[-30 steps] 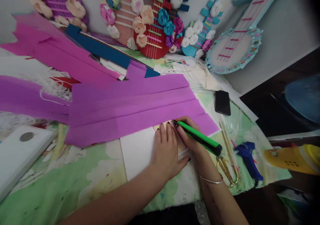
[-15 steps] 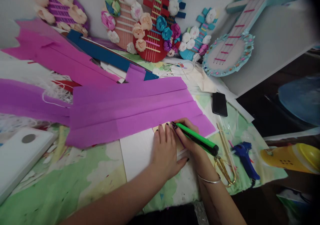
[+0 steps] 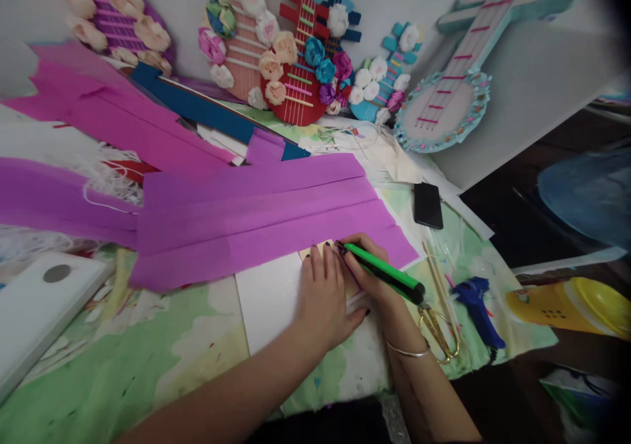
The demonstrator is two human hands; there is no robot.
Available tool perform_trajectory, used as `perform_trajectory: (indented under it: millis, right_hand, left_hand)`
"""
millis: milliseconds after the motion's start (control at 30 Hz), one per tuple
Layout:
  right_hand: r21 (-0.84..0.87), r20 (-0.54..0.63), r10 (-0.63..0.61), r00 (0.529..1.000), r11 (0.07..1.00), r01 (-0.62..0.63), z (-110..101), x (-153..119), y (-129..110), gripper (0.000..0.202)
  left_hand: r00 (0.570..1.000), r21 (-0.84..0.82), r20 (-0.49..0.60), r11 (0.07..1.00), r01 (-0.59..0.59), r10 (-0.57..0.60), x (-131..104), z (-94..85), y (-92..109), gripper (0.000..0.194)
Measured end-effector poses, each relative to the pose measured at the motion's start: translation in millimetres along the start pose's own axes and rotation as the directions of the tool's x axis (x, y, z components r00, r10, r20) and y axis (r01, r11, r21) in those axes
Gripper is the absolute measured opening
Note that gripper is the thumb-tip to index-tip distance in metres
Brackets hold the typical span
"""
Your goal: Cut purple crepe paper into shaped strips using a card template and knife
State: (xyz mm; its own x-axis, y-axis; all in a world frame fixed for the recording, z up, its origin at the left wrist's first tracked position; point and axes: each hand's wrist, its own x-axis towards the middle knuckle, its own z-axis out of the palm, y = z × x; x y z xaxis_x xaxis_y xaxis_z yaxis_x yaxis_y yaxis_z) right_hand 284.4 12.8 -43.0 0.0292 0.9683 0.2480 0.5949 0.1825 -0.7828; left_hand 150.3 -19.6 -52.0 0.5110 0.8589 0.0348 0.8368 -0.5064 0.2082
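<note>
My left hand (image 3: 323, 299) lies flat, palm down, with its fingers stretched over a small pale yellow piece (image 3: 351, 288) on a white board (image 3: 266, 303). Close beside it, my right hand (image 3: 372, 276) grips a green utility knife with black parts (image 3: 382, 270), its front end at the fingertips of the left hand. The blade tip is too small to make out. A wide folded sheet of purple crepe paper (image 3: 256, 217) lies just beyond both hands, against the board's far edge.
Gold-handled scissors (image 3: 438, 335), a blue glue gun (image 3: 478, 312) and a yellow cup (image 3: 566, 305) are on the right. A black phone-like slab (image 3: 428, 206) lies farther back. Decorated guitar shapes (image 3: 298, 83) lean on the wall. At left sits a white flat box (image 3: 44, 319).
The whole view has shifted slightly, with things on the right now a little farther left. Both hands keep nearly the same pose, the knife still in my right hand.
</note>
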Motion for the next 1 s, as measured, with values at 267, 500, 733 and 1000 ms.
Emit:
perform_trajectory:
  millis: [267,500,733,1000]
  right_hand:
    - [0.013,-0.003,0.019,1.000,1.000,-0.019,-2,-3,1,0.013]
    - [-0.015,0.008,0.015,1.000,1.000,-0.015,-1,-4,-1,0.014]
    - [-0.003,0.005,-0.017,1.000,1.000,0.017,-2,-9,-1,0.014]
    - [0.027,-0.009,-0.011,1.000,1.000,0.012,-3,-11,-1,0.013]
  left_hand:
    - [1.000,0.020,0.010,1.000,-0.004,0.004,1,0.7,1,0.104]
    - [1.000,0.037,-0.015,0.999,-0.006,0.007,-1,0.4,0,0.102]
    - [1.000,0.035,-0.029,0.999,-0.009,0.010,-1,-1.5,0,0.102]
    - [0.999,0.037,-0.043,0.999,-0.008,0.010,-1,0.1,0,0.103]
